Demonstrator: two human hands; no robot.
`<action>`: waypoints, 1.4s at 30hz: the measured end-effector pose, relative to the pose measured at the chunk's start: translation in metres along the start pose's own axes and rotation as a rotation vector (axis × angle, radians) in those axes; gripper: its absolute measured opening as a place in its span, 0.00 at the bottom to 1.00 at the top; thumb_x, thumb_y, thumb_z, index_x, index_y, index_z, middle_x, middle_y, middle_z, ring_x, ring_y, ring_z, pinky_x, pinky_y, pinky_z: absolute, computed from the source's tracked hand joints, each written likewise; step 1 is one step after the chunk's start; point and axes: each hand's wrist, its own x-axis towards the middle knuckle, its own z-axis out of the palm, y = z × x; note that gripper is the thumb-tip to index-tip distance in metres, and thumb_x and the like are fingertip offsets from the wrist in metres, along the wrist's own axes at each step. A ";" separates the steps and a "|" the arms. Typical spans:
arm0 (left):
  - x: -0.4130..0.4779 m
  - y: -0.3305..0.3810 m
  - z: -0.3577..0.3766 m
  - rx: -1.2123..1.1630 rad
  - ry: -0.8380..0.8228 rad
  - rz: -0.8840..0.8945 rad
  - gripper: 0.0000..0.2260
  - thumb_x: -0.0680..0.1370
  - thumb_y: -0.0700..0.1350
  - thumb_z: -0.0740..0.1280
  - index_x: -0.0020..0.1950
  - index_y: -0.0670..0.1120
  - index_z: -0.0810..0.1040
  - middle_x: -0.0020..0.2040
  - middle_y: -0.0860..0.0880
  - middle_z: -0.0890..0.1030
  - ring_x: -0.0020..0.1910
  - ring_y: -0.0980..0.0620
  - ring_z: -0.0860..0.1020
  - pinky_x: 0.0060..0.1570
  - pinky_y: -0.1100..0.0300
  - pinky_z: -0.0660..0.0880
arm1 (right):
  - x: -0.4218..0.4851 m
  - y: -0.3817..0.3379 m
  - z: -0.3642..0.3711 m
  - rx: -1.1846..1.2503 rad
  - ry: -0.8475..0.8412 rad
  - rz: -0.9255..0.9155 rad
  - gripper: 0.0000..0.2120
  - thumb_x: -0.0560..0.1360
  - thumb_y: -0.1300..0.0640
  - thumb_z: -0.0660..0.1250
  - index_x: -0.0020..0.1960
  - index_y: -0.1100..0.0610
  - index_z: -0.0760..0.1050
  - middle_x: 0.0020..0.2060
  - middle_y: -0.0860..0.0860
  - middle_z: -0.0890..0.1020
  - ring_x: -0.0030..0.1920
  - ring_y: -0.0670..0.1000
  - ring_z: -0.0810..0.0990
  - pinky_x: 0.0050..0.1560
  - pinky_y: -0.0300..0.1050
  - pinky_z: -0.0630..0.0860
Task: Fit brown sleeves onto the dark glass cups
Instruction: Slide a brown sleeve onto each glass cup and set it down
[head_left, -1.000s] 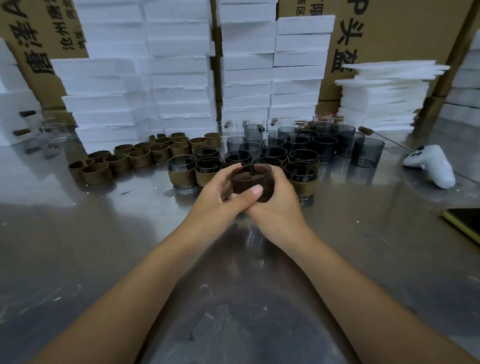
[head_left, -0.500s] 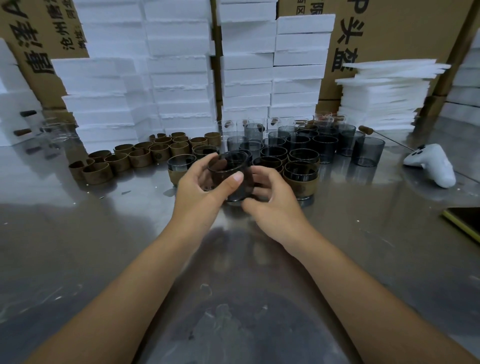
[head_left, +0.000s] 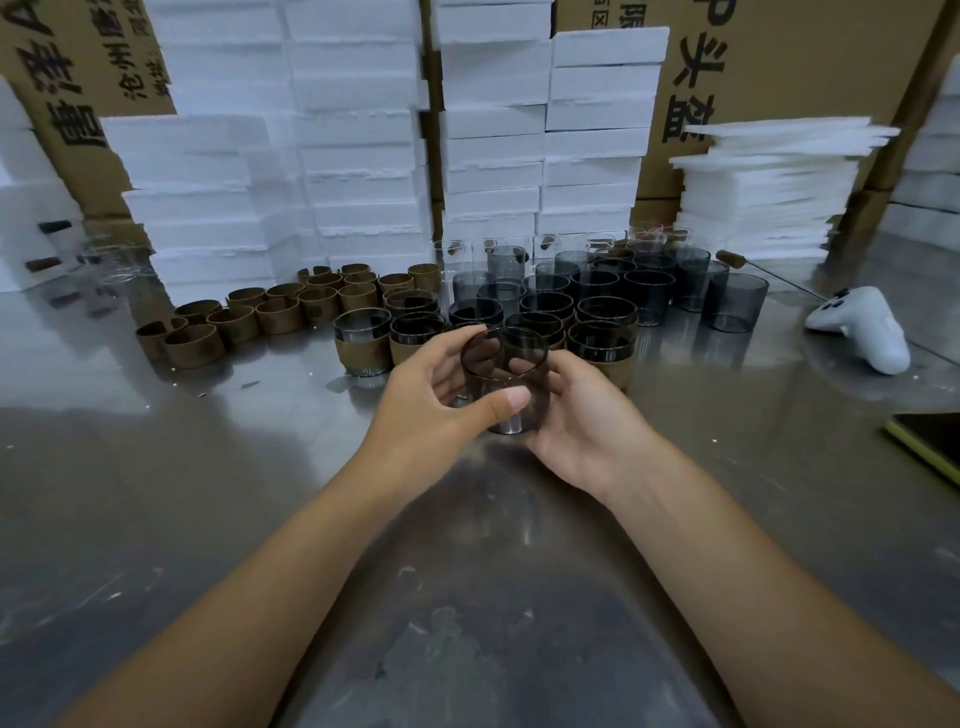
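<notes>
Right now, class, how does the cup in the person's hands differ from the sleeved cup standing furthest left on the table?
The held cup is bare glass; the leftmost sleeved cup wears a brown sleeve. The held cup is gripped by the left hand and right hand; the leftmost sleeved cup stands untouched. Both are dark glass, mouth up.

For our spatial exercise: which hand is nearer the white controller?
Right. The right hand is left of the white controller; the left hand is farther left, across the dark glass cup.
</notes>
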 end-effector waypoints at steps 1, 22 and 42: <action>0.000 0.001 0.000 -0.013 -0.001 0.004 0.26 0.59 0.50 0.75 0.56 0.56 0.76 0.52 0.58 0.82 0.55 0.62 0.80 0.54 0.69 0.74 | -0.001 0.000 0.000 0.008 -0.029 0.013 0.13 0.81 0.57 0.56 0.43 0.60 0.76 0.37 0.55 0.83 0.32 0.50 0.82 0.30 0.40 0.78; 0.000 0.002 -0.007 0.034 -0.039 0.034 0.26 0.62 0.51 0.73 0.59 0.57 0.73 0.57 0.59 0.80 0.58 0.64 0.77 0.59 0.70 0.72 | -0.001 0.004 -0.004 -0.414 0.063 -0.053 0.22 0.80 0.41 0.55 0.52 0.56 0.78 0.38 0.55 0.86 0.37 0.51 0.86 0.31 0.40 0.81; -0.001 0.002 -0.004 0.020 -0.056 0.062 0.28 0.63 0.50 0.74 0.62 0.56 0.72 0.61 0.55 0.79 0.61 0.60 0.77 0.63 0.64 0.71 | -0.002 -0.003 0.001 0.012 -0.045 -0.027 0.13 0.81 0.58 0.57 0.43 0.60 0.77 0.32 0.54 0.84 0.31 0.49 0.83 0.30 0.41 0.80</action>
